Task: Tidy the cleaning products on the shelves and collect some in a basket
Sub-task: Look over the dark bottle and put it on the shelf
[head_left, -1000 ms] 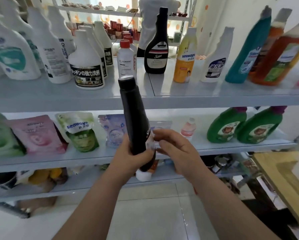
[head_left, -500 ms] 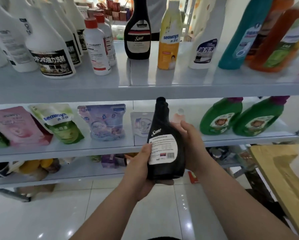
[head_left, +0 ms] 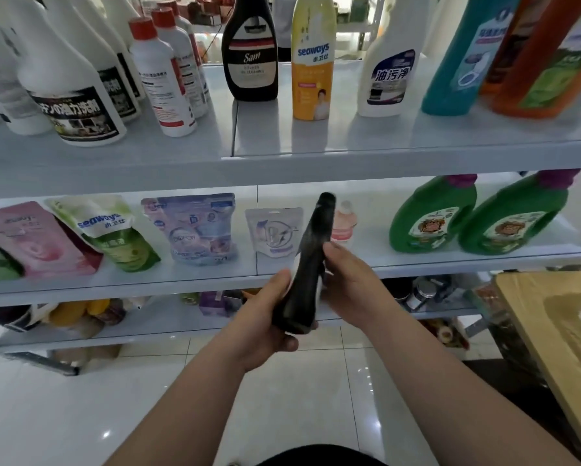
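White spray bottles (head_left: 77,95), far left of top shelf (head_left: 349,153): tops cut by frame. Bottom shelf (head_left: 168,326) goods dim, unreadable. Left hand (head_left: 265,317): grip clasped round base of black bottle (head_left: 311,264). Bottle held in front of middle shelf (head_left: 181,284), neck up, leaning slightly right; seen edge-on, label only white sliver, blurred. Small pink bottle (head_left: 344,223) partly hidden behind it. Right hand (head_left: 353,284): grip curled on bottle's waist. Teal bottle (head_left: 464,62), orange bottle (head_left: 545,62), far right: caps out of frame.
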A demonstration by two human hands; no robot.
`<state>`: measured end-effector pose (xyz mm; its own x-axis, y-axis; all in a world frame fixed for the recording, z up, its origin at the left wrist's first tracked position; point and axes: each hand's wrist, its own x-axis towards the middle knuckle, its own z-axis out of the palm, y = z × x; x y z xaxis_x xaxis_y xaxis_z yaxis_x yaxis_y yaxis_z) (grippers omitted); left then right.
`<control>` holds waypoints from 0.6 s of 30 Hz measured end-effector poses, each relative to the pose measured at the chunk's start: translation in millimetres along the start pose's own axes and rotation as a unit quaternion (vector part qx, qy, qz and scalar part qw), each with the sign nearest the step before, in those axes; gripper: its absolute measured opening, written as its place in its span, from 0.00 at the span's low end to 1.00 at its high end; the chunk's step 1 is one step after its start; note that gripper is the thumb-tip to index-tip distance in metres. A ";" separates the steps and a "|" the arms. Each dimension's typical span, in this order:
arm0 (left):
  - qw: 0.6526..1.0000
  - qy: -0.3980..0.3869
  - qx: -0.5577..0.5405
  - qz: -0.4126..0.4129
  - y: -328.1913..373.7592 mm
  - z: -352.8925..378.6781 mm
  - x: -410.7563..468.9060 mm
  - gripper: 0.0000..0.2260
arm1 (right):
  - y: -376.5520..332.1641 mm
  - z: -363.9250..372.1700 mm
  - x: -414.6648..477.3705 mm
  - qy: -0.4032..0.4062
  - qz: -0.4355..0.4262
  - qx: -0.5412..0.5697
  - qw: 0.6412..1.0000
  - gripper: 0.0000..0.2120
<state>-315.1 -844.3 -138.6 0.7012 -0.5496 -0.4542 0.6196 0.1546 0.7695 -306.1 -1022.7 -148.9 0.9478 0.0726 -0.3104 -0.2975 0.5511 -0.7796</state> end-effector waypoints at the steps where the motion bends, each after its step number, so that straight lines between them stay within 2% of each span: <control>1: 0.999 -0.012 0.051 0.017 2.7 -5.7 -1.4 0.35 | -3.6 -0.1 -1.6 0.004 -0.029 -0.028 0.999 0.22; 2: 0.995 -0.020 0.095 0.038 4.5 -10.7 -1.9 0.34 | -6.5 -0.1 -3.4 -0.001 -0.050 -0.049 0.998 0.22; 4: 0.976 -0.016 0.198 0.095 6.7 -17.0 -0.2 0.29 | -11.8 1.2 -8.8 -0.015 -0.085 -0.091 0.992 0.27; 6: 0.937 0.042 0.309 0.156 6.9 -17.7 4.7 0.28 | -16.1 7.1 -14.6 -0.015 -0.122 -0.165 0.979 0.33; 8: 0.903 0.107 0.363 0.205 6.7 -18.0 7.4 0.28 | -17.5 15.0 -19.1 -0.016 -0.151 -0.240 0.959 0.36; 9: 0.898 0.117 0.359 0.224 6.2 -19.3 8.2 0.29 | -17.4 19.3 -21.2 -0.010 -0.163 -0.268 0.949 0.37; 11: 0.911 0.108 0.319 0.237 6.4 -25.9 10.0 0.29 | -18.6 25.4 -23.6 0.014 -0.187 -0.309 0.932 0.34; 13: 0.927 0.085 0.288 0.225 9.2 -30.7 7.8 0.28 | -23.2 28.5 -24.7 0.014 -0.205 -0.321 0.924 0.28; 14: 0.936 0.067 0.273 0.212 9.3 -32.7 6.9 0.27 | -25.8 28.6 -25.0 0.002 -0.205 -0.301 0.931 0.23; 16: 0.968 0.009 0.175 0.177 5.2 -34.0 6.7 0.24 | -30.0 29.3 -26.7 -0.019 -0.186 -0.244 0.951 0.17; 18: 0.988 -0.041 0.037 0.141 -1.7 -30.6 8.9 0.26 | -32.0 33.4 -32.4 -0.016 -0.170 -0.245 0.954 0.17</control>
<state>-299.1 -824.4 -157.7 0.8097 -0.5585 -0.1803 0.3728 0.2522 0.8930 -323.4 -1014.9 -95.8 0.9998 -0.0117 0.0156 0.0167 0.0934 -0.9955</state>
